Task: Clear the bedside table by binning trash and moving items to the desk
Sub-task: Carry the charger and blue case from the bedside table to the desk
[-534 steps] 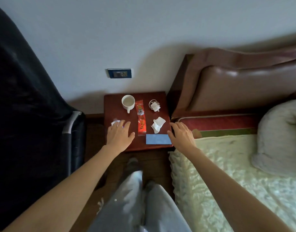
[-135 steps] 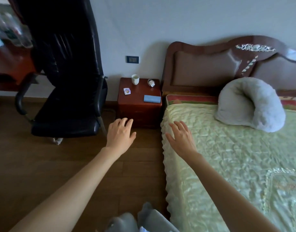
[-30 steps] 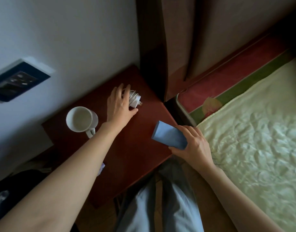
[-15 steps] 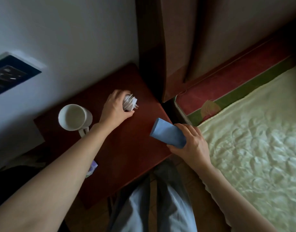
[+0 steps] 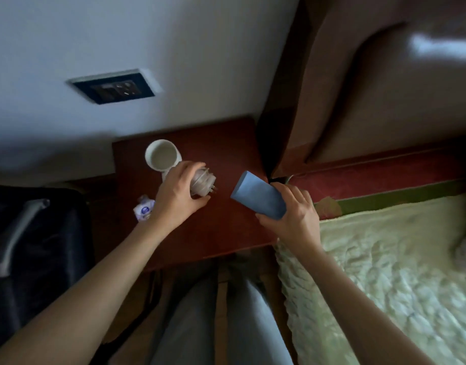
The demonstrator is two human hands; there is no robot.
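My left hand (image 5: 178, 194) grips a white charger with its cable wound around it (image 5: 203, 182), lifted just above the dark red bedside table (image 5: 221, 233). My right hand (image 5: 292, 214) holds a flat blue box (image 5: 258, 198) tilted over the table's right side. A white mug (image 5: 162, 154) stands at the back of the table, its handle partly hidden behind my left hand. A small crumpled white and blue wrapper (image 5: 143, 208) lies near the table's left edge, beside my left wrist.
A black office chair (image 5: 32, 238) stands close on the left. The bed with its pale green cover (image 5: 384, 272) and brown headboard (image 5: 371, 88) fills the right. A wall socket (image 5: 113, 88) sits above the table. My legs (image 5: 213, 317) are in front of it.
My left hand has closed on the charger and raised it off the table toward the front. My right hand keeps the blue box, lifted slightly. The view has swung level with the table.
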